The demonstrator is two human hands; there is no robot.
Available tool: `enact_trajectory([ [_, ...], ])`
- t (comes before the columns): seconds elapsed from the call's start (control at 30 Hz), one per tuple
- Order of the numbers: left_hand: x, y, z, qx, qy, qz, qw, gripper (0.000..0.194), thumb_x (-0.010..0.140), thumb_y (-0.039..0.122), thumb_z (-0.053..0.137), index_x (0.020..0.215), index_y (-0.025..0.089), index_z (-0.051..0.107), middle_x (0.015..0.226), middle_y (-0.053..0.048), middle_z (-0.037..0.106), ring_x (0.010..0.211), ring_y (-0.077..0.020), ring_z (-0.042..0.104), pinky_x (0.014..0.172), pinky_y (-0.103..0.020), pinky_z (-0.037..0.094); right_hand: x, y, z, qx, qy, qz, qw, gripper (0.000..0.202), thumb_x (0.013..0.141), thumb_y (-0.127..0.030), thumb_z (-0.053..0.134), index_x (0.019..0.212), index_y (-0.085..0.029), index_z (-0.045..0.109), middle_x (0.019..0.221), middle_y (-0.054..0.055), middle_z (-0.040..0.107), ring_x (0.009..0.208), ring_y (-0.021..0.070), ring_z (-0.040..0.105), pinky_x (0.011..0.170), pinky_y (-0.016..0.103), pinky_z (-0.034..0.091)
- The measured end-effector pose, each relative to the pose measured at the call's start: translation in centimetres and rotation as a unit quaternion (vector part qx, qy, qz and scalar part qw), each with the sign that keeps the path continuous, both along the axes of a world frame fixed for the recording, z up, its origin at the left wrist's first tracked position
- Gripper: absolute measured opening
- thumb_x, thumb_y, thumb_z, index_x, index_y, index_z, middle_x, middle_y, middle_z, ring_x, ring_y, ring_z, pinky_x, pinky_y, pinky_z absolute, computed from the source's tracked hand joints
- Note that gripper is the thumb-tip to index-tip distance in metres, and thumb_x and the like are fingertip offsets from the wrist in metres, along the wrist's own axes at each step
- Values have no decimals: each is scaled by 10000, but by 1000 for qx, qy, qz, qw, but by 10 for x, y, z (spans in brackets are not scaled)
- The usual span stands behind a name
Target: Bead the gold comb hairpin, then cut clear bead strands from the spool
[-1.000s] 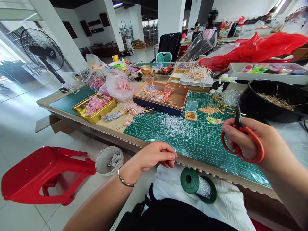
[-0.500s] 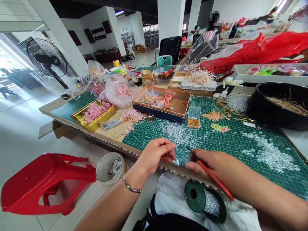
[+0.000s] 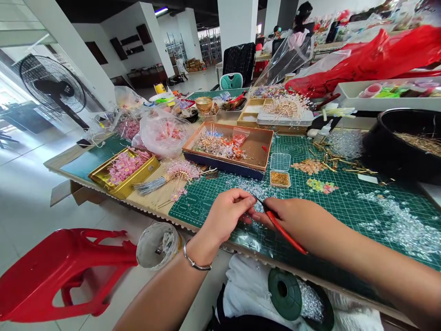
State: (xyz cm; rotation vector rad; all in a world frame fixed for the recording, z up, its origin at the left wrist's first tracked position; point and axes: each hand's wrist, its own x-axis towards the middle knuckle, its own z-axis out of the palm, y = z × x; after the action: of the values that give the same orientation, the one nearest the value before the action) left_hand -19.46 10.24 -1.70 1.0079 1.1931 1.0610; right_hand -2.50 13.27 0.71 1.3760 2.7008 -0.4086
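My left hand [image 3: 225,214] is closed in a pinch, thumb against fingers, over the near edge of the green cutting mat [image 3: 203,209]. What it pinches is too small to make out. My right hand [image 3: 292,214] grips red-handled pliers [image 3: 285,233], their dark tips meeting the left fingertips. Behind the hands, clear beads [image 3: 253,186] lie scattered on the mat. A small clear box of gold beads [image 3: 279,178] stands open beyond them. On my lap rests a green spool [image 3: 284,294] wound with a clear, glittering strand.
Right of my hands spreads another heap of clear beads [image 3: 399,225], with a black tub [image 3: 389,147] behind. A shallow box [image 3: 227,165] of beaded pieces and a gold tin [image 3: 138,177] of pink flowers stand farther back. A red stool [image 3: 44,266] and white bin [image 3: 148,253] are at left.
My right hand has moved left and up, bringing the pliers' tips to the left fingertips. My left hand stays pinched. The view has shifted slightly.
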Motion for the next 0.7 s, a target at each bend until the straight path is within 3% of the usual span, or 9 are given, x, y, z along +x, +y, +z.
enact_trajectory([
  [0.13, -1, 6, -3, -19, -31, 5, 999, 168, 798, 289, 641, 805, 122, 621, 672, -14, 599, 595, -98, 587, 522, -202, 489, 3, 11, -6, 10, 24, -12, 1000, 482, 881, -629, 292, 764, -220, 517, 604, 28, 598, 541, 186, 561, 473, 260, 275],
  [0.27, -4, 0, -3, -63, -75, -63, 993, 193, 795, 306, 659, 811, 117, 626, 649, -14, 608, 586, -106, 628, 500, -178, 479, 9, 5, -5, -1, 169, -37, 985, 369, 890, -523, 393, 987, -212, 565, 622, 2, 600, 527, 129, 509, 510, 240, 338],
  [0.53, 4, -40, 7, -104, -176, -201, 958, 297, 728, 377, 733, 854, 128, 631, 635, -20, 645, 535, -119, 626, 526, -220, 488, 27, -49, 33, -6, 249, 6, 968, 198, 871, -362, 461, 781, -216, 561, 623, -8, 562, 550, 105, 469, 535, 229, 383],
  [0.6, 13, -57, 0, -86, -214, -240, 943, 344, 728, 415, 727, 902, 128, 651, 674, -42, 663, 604, -142, 647, 605, -253, 501, 39, -64, 43, 18, 297, -26, 954, 157, 858, -362, 492, 782, -233, 538, 621, -12, 548, 553, 107, 478, 538, 228, 406],
  [0.7, 31, -86, -19, -68, -249, -305, 917, 360, 710, 418, 744, 908, 124, 684, 726, -63, 669, 776, -183, 666, 770, -306, 494, 71, -85, 54, 82, 322, -152, 931, 171, 832, -439, 504, 838, -268, 516, 604, -8, 540, 512, 124, 506, 467, 241, 407],
])
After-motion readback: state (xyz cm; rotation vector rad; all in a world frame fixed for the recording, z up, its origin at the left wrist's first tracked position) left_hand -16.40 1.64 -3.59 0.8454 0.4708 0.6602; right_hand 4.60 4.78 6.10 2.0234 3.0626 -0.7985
